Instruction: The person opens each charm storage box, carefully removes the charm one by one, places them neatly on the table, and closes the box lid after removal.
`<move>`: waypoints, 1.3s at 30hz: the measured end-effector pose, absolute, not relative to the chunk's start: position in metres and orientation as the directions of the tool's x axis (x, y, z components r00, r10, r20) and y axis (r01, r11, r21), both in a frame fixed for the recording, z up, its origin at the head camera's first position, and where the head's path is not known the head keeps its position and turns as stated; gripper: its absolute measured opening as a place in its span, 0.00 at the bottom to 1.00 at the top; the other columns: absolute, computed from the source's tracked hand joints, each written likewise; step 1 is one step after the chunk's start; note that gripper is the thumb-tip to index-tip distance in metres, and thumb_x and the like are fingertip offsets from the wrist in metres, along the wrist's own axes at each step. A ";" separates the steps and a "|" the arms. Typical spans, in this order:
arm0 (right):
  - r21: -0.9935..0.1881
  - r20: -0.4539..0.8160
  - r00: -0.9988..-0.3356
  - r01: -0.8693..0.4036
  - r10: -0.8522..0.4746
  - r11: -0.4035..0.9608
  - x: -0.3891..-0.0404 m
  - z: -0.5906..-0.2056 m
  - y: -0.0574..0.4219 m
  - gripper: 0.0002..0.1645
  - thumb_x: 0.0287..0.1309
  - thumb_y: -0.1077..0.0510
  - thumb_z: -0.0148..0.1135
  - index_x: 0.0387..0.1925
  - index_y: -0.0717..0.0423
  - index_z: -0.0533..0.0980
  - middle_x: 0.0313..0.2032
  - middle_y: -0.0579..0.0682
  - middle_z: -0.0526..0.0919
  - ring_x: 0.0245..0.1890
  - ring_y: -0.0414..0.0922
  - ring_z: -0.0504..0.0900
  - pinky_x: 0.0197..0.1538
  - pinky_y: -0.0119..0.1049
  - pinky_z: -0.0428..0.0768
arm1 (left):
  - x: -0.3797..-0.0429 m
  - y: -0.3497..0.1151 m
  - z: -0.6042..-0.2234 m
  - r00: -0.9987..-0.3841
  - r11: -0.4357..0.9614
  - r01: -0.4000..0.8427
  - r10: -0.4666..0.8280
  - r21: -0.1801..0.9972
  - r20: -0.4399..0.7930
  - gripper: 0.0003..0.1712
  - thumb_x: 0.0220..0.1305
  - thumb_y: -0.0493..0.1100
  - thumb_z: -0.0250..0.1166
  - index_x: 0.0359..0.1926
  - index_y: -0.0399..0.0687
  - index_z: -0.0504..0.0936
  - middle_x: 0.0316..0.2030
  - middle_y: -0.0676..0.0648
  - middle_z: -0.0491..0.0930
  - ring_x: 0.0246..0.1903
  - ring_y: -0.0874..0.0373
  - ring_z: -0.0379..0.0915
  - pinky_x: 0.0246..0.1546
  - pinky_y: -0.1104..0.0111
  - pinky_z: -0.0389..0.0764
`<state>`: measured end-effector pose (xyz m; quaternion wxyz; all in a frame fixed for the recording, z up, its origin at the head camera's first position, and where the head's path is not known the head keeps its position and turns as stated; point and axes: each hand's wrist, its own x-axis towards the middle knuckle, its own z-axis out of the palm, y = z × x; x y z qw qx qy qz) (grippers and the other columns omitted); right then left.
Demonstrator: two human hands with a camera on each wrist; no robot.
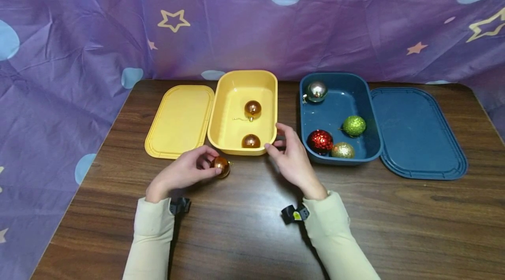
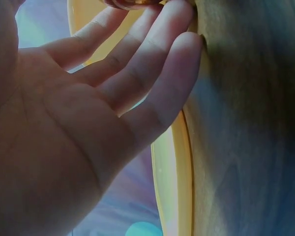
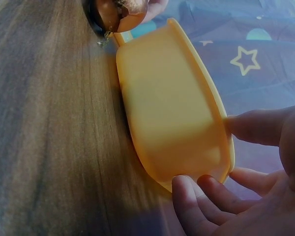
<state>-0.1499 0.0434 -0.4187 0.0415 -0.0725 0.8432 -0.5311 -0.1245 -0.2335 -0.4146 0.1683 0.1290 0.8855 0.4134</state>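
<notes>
My left hand [image 1: 187, 168] pinches a shiny amber Christmas ball [image 1: 221, 167] between thumb and fingers, close over the table just in front of the yellow box [image 1: 213, 133]. In the left wrist view only the lower edge of this ball [image 2: 132, 4] shows, at the fingertips. My right hand [image 1: 292, 157] holds the front right corner of the yellow box, thumb at the front rim and fingers along the side wall. Inside that box lie two more amber balls, one near the middle [image 1: 253, 109] and one against the front wall [image 1: 250, 141].
Right of the yellow box stands a blue box [image 1: 339, 161] with a silver ball [image 1: 317, 91], a green ball [image 1: 354, 126], a red ball [image 1: 320, 141] and a gold ball [image 1: 343, 150]. A yellow lid [image 1: 179, 122] lies at the left, a blue lid [image 1: 420, 133] at the right.
</notes>
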 end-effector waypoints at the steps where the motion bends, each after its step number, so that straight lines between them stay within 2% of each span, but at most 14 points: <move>1: -0.902 0.005 -0.986 -0.077 -0.167 0.426 -0.150 -0.419 0.043 0.38 0.59 0.61 0.62 0.68 0.62 0.59 0.62 0.61 0.68 0.50 0.54 0.80 0.49 0.45 0.81 | -0.124 -0.234 -0.414 -0.910 0.626 0.089 0.367 0.774 -0.192 0.21 0.60 0.48 0.68 0.51 0.44 0.76 0.40 0.46 0.80 0.37 0.59 0.76 0.40 0.69 0.78; 23: -0.903 -0.005 -0.985 -0.070 -0.173 0.425 -0.150 -0.418 0.044 0.38 0.59 0.61 0.62 0.69 0.61 0.59 0.62 0.61 0.68 0.50 0.54 0.80 0.50 0.45 0.80 | -0.123 -0.238 -0.409 -0.915 0.636 0.056 0.341 0.770 -0.215 0.23 0.60 0.48 0.68 0.53 0.43 0.75 0.45 0.45 0.79 0.40 0.57 0.77 0.43 0.65 0.79; 35: -0.897 -0.006 -0.985 -0.071 -0.172 0.437 -0.150 -0.417 0.044 0.38 0.60 0.60 0.61 0.69 0.61 0.58 0.62 0.61 0.69 0.50 0.54 0.80 0.49 0.45 0.81 | -0.122 -0.247 -0.406 -0.938 0.636 0.097 0.316 0.765 -0.143 0.18 0.62 0.43 0.66 0.51 0.40 0.77 0.43 0.44 0.81 0.39 0.56 0.76 0.44 0.64 0.79; 39: -0.898 -0.006 -0.985 -0.072 -0.174 0.435 -0.150 -0.417 0.044 0.38 0.60 0.59 0.61 0.69 0.61 0.58 0.62 0.61 0.68 0.50 0.54 0.80 0.50 0.45 0.81 | -0.121 -0.250 -0.404 -0.946 0.640 0.103 0.300 0.761 -0.124 0.16 0.64 0.42 0.64 0.50 0.39 0.77 0.41 0.45 0.82 0.38 0.56 0.76 0.41 0.68 0.79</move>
